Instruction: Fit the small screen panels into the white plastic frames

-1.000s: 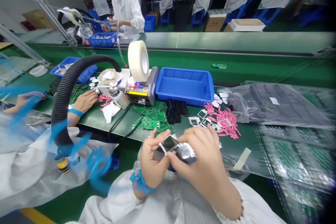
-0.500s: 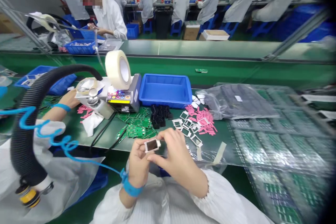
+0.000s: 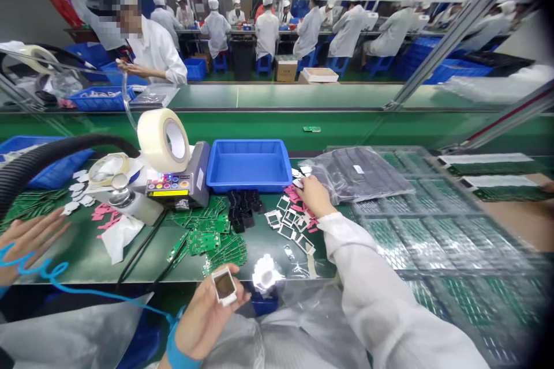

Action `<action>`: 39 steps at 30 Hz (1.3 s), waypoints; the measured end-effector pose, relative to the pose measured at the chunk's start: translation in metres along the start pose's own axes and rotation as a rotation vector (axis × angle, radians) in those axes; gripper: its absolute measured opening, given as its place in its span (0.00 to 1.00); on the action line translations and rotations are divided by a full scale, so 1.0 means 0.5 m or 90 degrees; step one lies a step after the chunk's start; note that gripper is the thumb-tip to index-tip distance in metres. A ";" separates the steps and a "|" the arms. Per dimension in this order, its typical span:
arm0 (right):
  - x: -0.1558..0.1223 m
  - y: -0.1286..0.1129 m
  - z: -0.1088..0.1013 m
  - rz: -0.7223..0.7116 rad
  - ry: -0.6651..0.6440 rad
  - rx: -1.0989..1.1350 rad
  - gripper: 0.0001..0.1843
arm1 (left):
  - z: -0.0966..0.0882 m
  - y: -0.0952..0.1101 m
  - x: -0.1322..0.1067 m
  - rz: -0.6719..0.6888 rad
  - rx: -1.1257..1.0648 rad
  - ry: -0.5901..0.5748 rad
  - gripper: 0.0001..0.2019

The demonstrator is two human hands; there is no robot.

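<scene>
My left hand (image 3: 203, 317) is low at the table's front edge, its fingers closed round a small white frame with a dark screen (image 3: 225, 286). My right hand (image 3: 312, 196) is stretched forward over the heap of pink strips (image 3: 295, 194) and small white frames (image 3: 285, 223), its fingertips down among the pink strips; whether they pinch one is hidden. A crumpled shiny film piece (image 3: 264, 274) lies on the table between the hands.
A blue bin (image 3: 249, 164), black parts (image 3: 244, 207), green circuit boards (image 3: 208, 239) and a tape dispenser with a big tape roll (image 3: 167, 144) stand ahead. Bagged trays (image 3: 359, 176) and board trays (image 3: 433, 242) lie right. Another person's hand (image 3: 26, 236) and a black hose (image 3: 43, 155) are left.
My right hand has let go of the framed screen and reached forward to the pink strips. My left hand keeps the frame and has dropped lower. The view has tilted up.
</scene>
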State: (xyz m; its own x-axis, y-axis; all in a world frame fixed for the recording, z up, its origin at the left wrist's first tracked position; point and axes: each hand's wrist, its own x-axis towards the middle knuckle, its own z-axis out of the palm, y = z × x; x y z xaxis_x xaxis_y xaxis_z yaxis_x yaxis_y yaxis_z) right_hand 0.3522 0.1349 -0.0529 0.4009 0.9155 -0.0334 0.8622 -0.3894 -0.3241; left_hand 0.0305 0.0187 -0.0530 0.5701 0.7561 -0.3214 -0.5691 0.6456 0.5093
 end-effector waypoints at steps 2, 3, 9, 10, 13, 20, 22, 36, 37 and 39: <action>0.017 0.000 0.005 0.009 -0.001 -0.008 0.15 | 0.005 0.004 -0.001 -0.008 0.004 -0.007 0.18; 0.019 0.001 0.003 0.005 0.001 -0.006 0.14 | 0.007 0.007 -0.002 -0.010 0.003 -0.008 0.17; -0.062 -0.014 -0.070 -0.106 0.039 0.078 0.14 | 0.020 0.027 -0.005 -0.014 0.001 -0.031 0.14; -0.090 -0.026 -0.085 -0.145 0.024 0.104 0.15 | 0.026 0.029 -0.005 -0.018 0.000 -0.041 0.14; -0.180 -0.076 -0.126 -0.352 -0.093 0.235 0.16 | 0.050 0.035 -0.002 -0.048 -0.017 -0.097 0.15; -0.264 -0.181 -0.165 -0.641 -0.307 0.373 0.08 | 0.089 0.053 -0.012 -0.105 -0.061 -0.230 0.18; -0.258 -0.196 -0.168 -0.690 -0.325 0.364 0.10 | 0.089 0.058 -0.019 -0.101 -0.062 -0.237 0.18; -0.343 -0.227 -0.044 -0.572 0.172 0.383 0.14 | 0.091 0.035 -0.023 0.135 -0.005 -0.092 0.17; -0.350 -0.228 -0.032 -0.551 0.183 0.401 0.15 | 0.092 0.033 -0.022 0.144 0.003 -0.089 0.17; -0.358 -0.230 -0.022 -0.502 0.153 0.452 0.12 | 0.095 0.031 -0.019 0.148 0.023 -0.088 0.17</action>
State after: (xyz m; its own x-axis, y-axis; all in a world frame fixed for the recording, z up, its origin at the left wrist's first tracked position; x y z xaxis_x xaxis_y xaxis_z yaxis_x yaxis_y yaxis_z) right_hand 0.1844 0.0149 0.0007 -0.0698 0.8086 0.5842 0.5595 0.5166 -0.6482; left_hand 0.0442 0.0163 -0.0040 0.5028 0.8605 -0.0820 -0.6739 0.4497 0.5862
